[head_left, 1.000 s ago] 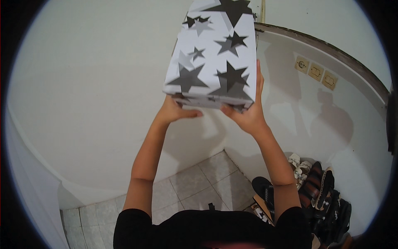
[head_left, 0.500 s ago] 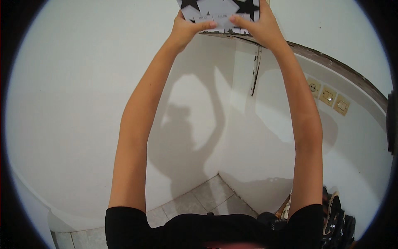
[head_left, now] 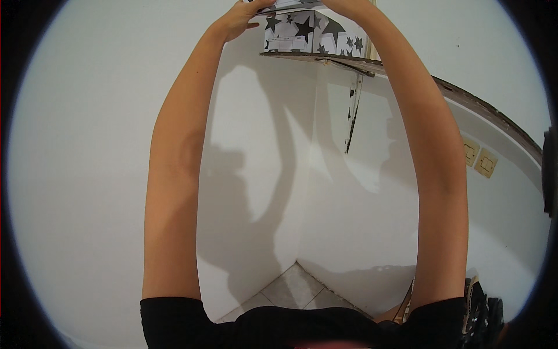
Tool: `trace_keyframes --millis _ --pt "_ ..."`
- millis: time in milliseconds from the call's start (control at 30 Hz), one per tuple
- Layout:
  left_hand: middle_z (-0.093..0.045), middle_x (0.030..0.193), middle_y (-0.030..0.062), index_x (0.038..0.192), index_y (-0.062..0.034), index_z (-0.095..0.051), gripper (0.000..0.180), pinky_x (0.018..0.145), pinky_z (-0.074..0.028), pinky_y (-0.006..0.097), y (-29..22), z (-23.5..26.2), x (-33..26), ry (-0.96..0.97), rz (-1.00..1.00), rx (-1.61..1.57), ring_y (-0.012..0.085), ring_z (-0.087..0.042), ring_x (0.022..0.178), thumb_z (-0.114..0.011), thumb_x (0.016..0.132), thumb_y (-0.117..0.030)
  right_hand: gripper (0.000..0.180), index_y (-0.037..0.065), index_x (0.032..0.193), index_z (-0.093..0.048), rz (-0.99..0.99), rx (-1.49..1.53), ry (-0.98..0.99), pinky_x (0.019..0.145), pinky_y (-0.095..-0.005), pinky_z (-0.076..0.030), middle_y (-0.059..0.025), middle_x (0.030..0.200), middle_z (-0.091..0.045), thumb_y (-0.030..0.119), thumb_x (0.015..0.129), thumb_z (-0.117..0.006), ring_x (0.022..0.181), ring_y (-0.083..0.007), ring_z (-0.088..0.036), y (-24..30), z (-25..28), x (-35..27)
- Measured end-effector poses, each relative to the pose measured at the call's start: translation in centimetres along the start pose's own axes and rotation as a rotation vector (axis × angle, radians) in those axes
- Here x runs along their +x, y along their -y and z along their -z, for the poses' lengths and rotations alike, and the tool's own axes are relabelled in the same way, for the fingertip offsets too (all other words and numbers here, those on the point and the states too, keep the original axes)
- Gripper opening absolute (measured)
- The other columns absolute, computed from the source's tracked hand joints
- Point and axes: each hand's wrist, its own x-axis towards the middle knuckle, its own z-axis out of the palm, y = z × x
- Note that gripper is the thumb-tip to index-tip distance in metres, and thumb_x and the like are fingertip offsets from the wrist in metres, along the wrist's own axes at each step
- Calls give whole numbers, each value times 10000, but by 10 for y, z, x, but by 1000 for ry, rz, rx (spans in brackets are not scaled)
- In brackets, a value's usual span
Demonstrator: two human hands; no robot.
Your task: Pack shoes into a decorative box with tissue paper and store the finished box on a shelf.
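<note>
Both my arms reach up to the top edge of the view. My left hand [head_left: 235, 21] grips the left side of a white box with black stars [head_left: 290, 4], its thumb on the front and a finger showing below. My right hand [head_left: 350, 8] is at the box's right side, its fingertips cut off by the frame. Only a low strip of this held box shows. Right beneath it, another star-patterned box [head_left: 290, 35] with a pale label panel rests on a corner shelf [head_left: 317, 57]. I cannot tell whether the two boxes touch.
A dark, worn shelf edge [head_left: 488, 104] curves along the right wall, with a bracket [head_left: 353, 110] under it. Wall switches [head_left: 486, 163] sit below the shelf. Dark shoes [head_left: 482, 311] are piled at lower right, by the tiled floor [head_left: 293, 285].
My hands have moved up with the held box, uncovering the box on the shelf beneath. The shelf and walls have shifted in view, and my arms are spread a little wider.
</note>
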Motion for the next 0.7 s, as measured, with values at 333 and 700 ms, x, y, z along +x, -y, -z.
trace_keyframes --millis 333,700 --pt "-442 1338 141 1320 -62 -416 853 1005 -287 472 23 17 55 108 -15 147 280 -362 1266 -551 743 -675 961 -172 1315 -191 -201 -57 82 986 -362 -371 -368 1220 -441 451 742 -646 1162 -400 -466 -23 -32 42" --pt "-436 1310 196 1310 -1 -397 969 948 -370 476 53 5 91 -33 94 -30 323 -400 1212 -528 702 -743 911 -195 1275 -276 -505 -17 182 912 -409 -430 -355 1216 -444 505 786 -594 1138 -359 -483 -37 -41 52"
